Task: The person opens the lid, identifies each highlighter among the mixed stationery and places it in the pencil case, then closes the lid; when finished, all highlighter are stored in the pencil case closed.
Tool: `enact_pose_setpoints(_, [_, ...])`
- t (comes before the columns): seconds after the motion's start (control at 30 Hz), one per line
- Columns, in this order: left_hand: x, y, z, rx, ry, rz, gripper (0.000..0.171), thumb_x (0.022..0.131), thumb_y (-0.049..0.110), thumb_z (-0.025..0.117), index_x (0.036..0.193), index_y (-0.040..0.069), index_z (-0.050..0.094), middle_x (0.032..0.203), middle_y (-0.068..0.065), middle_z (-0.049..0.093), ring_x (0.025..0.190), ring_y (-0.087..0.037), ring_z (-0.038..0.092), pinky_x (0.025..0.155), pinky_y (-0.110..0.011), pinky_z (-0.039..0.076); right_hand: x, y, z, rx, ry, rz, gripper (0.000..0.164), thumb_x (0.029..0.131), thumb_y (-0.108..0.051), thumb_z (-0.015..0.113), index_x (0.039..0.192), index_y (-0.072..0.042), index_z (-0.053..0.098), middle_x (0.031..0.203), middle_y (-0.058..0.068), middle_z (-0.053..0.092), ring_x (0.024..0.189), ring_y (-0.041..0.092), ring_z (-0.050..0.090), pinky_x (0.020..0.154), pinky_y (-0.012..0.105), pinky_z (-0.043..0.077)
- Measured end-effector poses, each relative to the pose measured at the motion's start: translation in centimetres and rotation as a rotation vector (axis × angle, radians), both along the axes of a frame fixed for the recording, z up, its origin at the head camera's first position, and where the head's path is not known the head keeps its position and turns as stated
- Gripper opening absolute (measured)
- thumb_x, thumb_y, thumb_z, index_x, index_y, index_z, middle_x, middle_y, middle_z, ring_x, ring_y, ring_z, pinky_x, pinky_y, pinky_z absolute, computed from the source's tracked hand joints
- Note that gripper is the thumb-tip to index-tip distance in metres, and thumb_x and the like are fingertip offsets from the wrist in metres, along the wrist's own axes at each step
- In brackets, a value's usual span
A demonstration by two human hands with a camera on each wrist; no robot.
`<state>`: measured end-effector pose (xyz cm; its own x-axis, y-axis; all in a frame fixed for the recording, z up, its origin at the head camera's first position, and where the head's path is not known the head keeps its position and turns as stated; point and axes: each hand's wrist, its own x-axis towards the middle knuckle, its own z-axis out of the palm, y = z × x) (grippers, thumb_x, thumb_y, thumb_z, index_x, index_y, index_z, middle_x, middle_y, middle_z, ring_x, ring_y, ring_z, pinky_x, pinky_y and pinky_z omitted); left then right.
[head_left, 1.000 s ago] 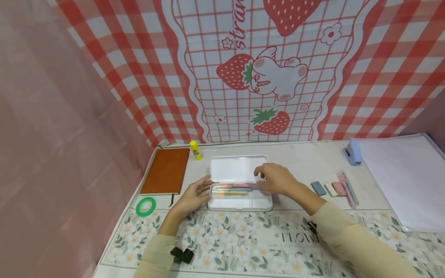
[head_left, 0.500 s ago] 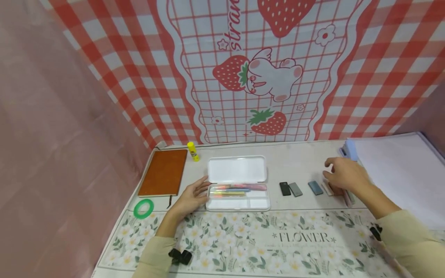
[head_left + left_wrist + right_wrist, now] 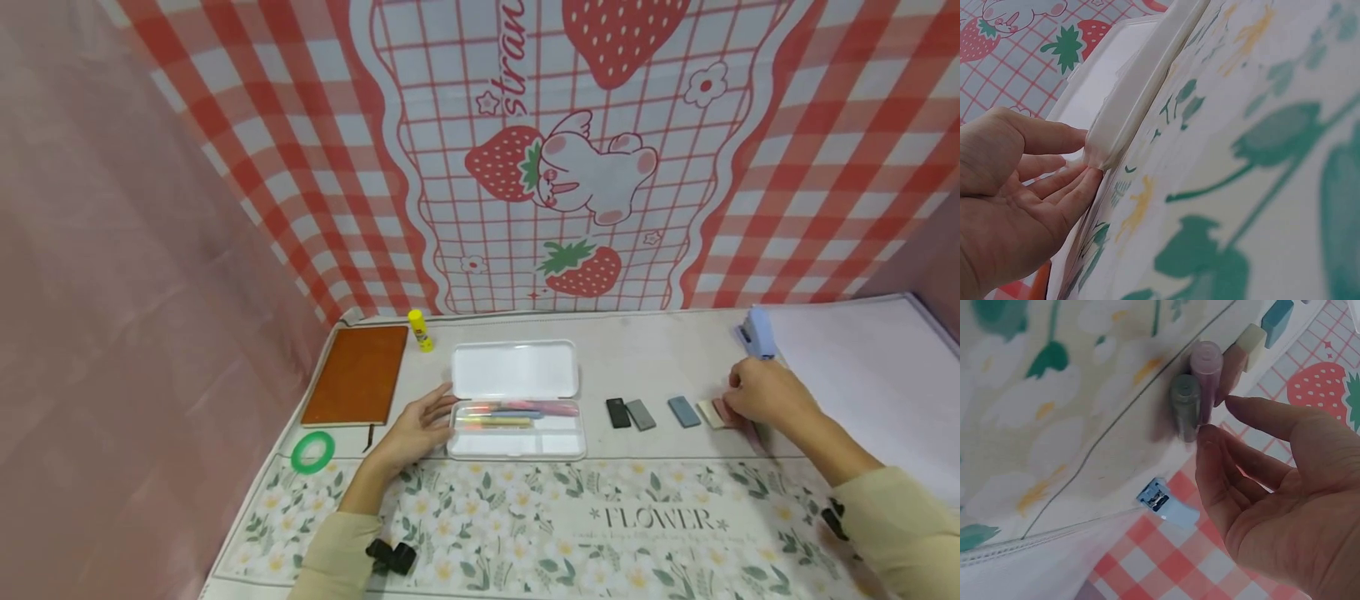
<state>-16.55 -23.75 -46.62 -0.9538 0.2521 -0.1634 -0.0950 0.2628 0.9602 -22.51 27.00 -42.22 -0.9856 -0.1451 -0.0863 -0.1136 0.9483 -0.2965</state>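
Note:
An open white pencil case (image 3: 515, 369) lies on the table in the head view, with several pastel pens (image 3: 495, 422) in its rear compartment. My left hand (image 3: 411, 432) pinches the case's left end; the left wrist view shows thumb and fingertips on either side of the corner. At the right, my right hand (image 3: 772, 393) reaches down over two pens. In the right wrist view, its fingertips are by the near end of a pink pen (image 3: 1206, 365), with a gap to the thumb. A grey-green pen (image 3: 1185, 400) lies alongside, and a pink eraser (image 3: 1231, 370) sits near the thumb.
A brown notebook (image 3: 356, 375), green tape roll (image 3: 312, 452) and yellow glue stick (image 3: 420, 331) are left of the case. Black (image 3: 618, 412), grey (image 3: 641, 414), blue (image 3: 683, 412) and cream (image 3: 708, 414) blocks lie rightward. A blue stapler (image 3: 757, 333) stands behind my right hand.
My right hand has moved from the pencil case rightward to the loose pens and lowered onto them. It has uncovered the black and grey blocks. My left hand has stayed at the case.

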Motion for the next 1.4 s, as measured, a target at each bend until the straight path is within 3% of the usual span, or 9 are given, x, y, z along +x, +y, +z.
enact_pose_setpoints(0.17, [0.0,0.0,-0.1,-0.013,0.002,0.002,0.073,0.088,-0.004,0.059,0.149,0.019,0.028,0.143,-0.01,0.042,0.135,-0.028,0.037,0.106,-0.037,0.04,-0.1,-0.1,0.0,-0.017,-0.016,0.016,0.009,0.074,-0.005,0.059,0.069,0.003,0.059,0.058,0.004,0.05,0.055,0.02,0.047,0.047,0.03,0.038])
enact_pose_setpoints(0.4, [-0.1,0.1,-0.1,-0.012,-0.001,0.004,0.073,0.088,-0.005,0.059,0.149,0.019,0.028,0.143,-0.01,0.042,0.135,-0.028,0.037,0.106,-0.036,0.04,-0.4,-0.1,0.0,-0.017,-0.063,0.0,0.019,0.082,-0.008,0.057,0.066,0.002,0.059,0.058,0.005,0.051,0.054,0.02,0.047,0.047,0.03,0.038])
enact_pose_setpoints(0.53, [0.0,-0.1,0.0,-0.011,0.001,0.007,0.073,0.087,-0.005,0.059,0.149,0.019,0.028,0.143,-0.011,0.042,0.135,-0.028,0.037,0.106,-0.037,0.04,-1.0,-0.5,-0.2,0.017,-0.075,-0.024,0.018,0.081,-0.007,0.055,0.064,0.0,0.054,0.056,0.006,0.049,0.052,0.02,0.046,0.046,0.03,0.036])
enact_pose_setpoints(0.73, [0.0,-0.1,0.1,-0.01,0.002,0.018,0.072,0.087,-0.005,0.06,0.148,0.019,0.03,0.143,-0.011,0.043,0.135,-0.028,0.037,0.107,-0.037,0.039,-2.0,-1.1,-0.2,0.087,-0.074,-0.047,0.015,0.075,-0.005,0.056,0.076,0.01,0.052,0.063,0.013,0.049,0.058,0.026,0.047,0.051,0.035,0.041])
enact_pose_setpoints(0.9, [0.0,0.0,0.2,-0.007,0.004,0.009,0.072,0.088,-0.005,0.059,0.149,0.02,0.029,0.143,-0.01,0.042,0.135,-0.027,0.037,0.107,-0.037,0.039,-1.5,-0.8,-0.1,0.064,-0.061,-0.032,0.014,0.075,-0.007,0.057,0.064,0.002,0.053,0.056,0.007,0.047,0.053,0.021,0.044,0.046,0.031,0.037])
enact_pose_setpoints(1.0, [0.0,0.3,0.3,-0.014,0.006,0.008,0.072,0.088,-0.004,0.059,0.149,0.021,0.029,0.143,-0.009,0.042,0.135,-0.027,0.036,0.107,-0.037,0.039,-1.1,-0.4,0.5,0.027,-0.069,-0.004,0.019,0.078,-0.01,0.059,0.062,-0.001,0.056,0.054,0.004,0.048,0.051,0.018,0.044,0.043,0.028,0.036])
enact_pose_setpoints(1.13, [0.0,0.3,0.3,-0.022,0.002,0.018,0.072,0.088,-0.004,0.06,0.148,0.021,0.029,0.143,-0.009,0.042,0.135,-0.027,0.037,0.107,-0.038,0.039,-1.0,-0.3,2.0,-0.005,-0.096,0.033,0.017,0.08,-0.012,0.064,0.071,0.002,0.061,0.06,0.005,0.053,0.053,0.018,0.049,0.044,0.029,0.041])
enact_pose_setpoints(1.4, [0.0,0.1,0.1,-0.021,0.005,0.01,0.072,0.088,-0.004,0.059,0.149,0.02,0.028,0.144,-0.01,0.042,0.135,-0.028,0.036,0.107,-0.039,0.039,-0.3,-1.9,4.5,0.015,-0.039,0.105,0.025,0.069,-0.008,0.074,0.084,0.008,0.063,0.068,0.009,0.057,0.06,0.021,0.049,0.048,0.032,0.043])
